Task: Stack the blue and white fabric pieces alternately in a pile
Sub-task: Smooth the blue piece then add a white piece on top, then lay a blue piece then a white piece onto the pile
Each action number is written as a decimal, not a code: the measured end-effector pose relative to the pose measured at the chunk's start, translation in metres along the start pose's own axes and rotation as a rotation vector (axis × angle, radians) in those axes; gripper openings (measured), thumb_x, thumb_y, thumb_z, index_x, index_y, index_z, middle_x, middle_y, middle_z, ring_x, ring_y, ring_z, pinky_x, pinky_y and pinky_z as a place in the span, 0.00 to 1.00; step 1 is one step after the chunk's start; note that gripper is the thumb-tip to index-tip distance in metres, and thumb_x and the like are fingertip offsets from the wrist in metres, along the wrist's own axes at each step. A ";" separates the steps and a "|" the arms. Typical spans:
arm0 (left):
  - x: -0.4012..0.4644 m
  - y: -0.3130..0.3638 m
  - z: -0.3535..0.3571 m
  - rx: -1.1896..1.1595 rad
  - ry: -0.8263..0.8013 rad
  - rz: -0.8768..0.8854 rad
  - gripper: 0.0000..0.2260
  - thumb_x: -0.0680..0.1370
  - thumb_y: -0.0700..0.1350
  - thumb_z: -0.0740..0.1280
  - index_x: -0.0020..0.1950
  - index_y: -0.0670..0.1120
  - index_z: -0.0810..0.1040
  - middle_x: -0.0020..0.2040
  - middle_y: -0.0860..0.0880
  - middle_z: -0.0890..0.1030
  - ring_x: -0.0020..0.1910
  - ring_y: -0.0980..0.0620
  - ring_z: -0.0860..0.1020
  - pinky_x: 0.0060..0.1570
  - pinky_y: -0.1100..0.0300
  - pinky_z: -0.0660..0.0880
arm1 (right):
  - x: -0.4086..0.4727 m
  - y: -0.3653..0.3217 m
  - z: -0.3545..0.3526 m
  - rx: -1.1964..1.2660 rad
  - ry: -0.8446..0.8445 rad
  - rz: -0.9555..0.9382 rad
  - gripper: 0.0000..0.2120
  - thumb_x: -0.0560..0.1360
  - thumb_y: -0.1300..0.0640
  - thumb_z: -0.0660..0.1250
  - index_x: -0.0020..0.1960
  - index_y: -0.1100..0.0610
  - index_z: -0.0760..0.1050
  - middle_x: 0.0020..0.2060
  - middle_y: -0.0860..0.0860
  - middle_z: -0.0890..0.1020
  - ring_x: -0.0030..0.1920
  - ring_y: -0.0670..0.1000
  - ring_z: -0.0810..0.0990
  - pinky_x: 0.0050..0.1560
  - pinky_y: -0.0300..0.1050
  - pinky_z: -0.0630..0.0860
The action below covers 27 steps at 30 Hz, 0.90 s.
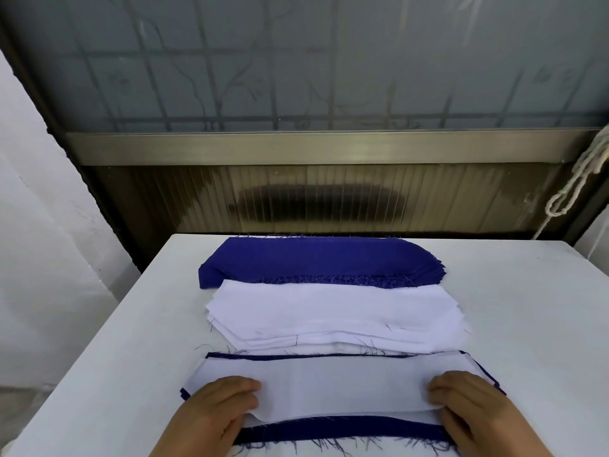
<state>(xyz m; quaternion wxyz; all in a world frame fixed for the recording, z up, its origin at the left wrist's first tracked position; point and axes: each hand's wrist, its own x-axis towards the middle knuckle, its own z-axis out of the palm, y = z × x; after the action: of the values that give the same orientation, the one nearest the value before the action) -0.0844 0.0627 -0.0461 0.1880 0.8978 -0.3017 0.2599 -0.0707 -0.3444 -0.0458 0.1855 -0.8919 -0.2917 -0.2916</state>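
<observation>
Head view looks down on a white tabletop [99, 357] carrying three heaps of fabric. Nearest lies the mixed pile, its top white piece [342, 387] spread over a blue piece [339, 432] whose frayed edge shows along the near side. The left hand [214, 410] holds the white piece's left end, fingers [244, 389] curled on top of the cloth. The right hand [474, 407] holds the right end likewise, fingers bent over it. Just beyond sits the white stack [339, 315], and farther back, touching it, the blue stack [316, 258].
</observation>
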 end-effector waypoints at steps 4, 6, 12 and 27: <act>-0.004 -0.002 0.003 -0.036 -0.016 -0.029 0.27 0.84 0.55 0.49 0.43 0.51 0.86 0.53 0.57 0.82 0.53 0.64 0.76 0.51 0.69 0.75 | 0.004 -0.006 -0.003 0.006 -0.002 0.008 0.23 0.80 0.51 0.53 0.37 0.54 0.83 0.41 0.44 0.83 0.46 0.41 0.77 0.48 0.35 0.73; -0.005 -0.003 0.002 -0.065 -0.042 -0.052 0.25 0.84 0.55 0.49 0.43 0.52 0.85 0.54 0.59 0.81 0.54 0.65 0.76 0.53 0.71 0.74 | 0.007 -0.008 -0.006 0.009 -0.016 0.043 0.21 0.79 0.46 0.57 0.36 0.52 0.82 0.41 0.43 0.82 0.44 0.40 0.78 0.45 0.34 0.73; -0.003 -0.003 -0.008 -0.106 -0.059 -0.141 0.19 0.78 0.65 0.57 0.41 0.57 0.83 0.53 0.65 0.79 0.53 0.70 0.75 0.53 0.77 0.69 | 0.009 -0.003 -0.011 -0.034 -0.056 0.142 0.13 0.74 0.47 0.62 0.36 0.51 0.79 0.39 0.42 0.79 0.36 0.44 0.76 0.38 0.36 0.72; 0.056 -0.042 0.002 0.085 0.007 -0.312 0.18 0.79 0.57 0.59 0.36 0.49 0.77 0.37 0.60 0.74 0.36 0.61 0.71 0.36 0.66 0.70 | 0.062 0.017 0.001 -0.197 -0.082 0.361 0.13 0.65 0.61 0.77 0.31 0.54 0.73 0.29 0.46 0.74 0.27 0.50 0.72 0.26 0.41 0.67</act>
<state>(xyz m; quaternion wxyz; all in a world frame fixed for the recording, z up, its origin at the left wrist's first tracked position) -0.0182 0.0681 -0.0229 0.1890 0.9399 -0.1469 0.2433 -0.0187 -0.3316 -0.0109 0.1344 -0.9547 -0.1043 -0.2441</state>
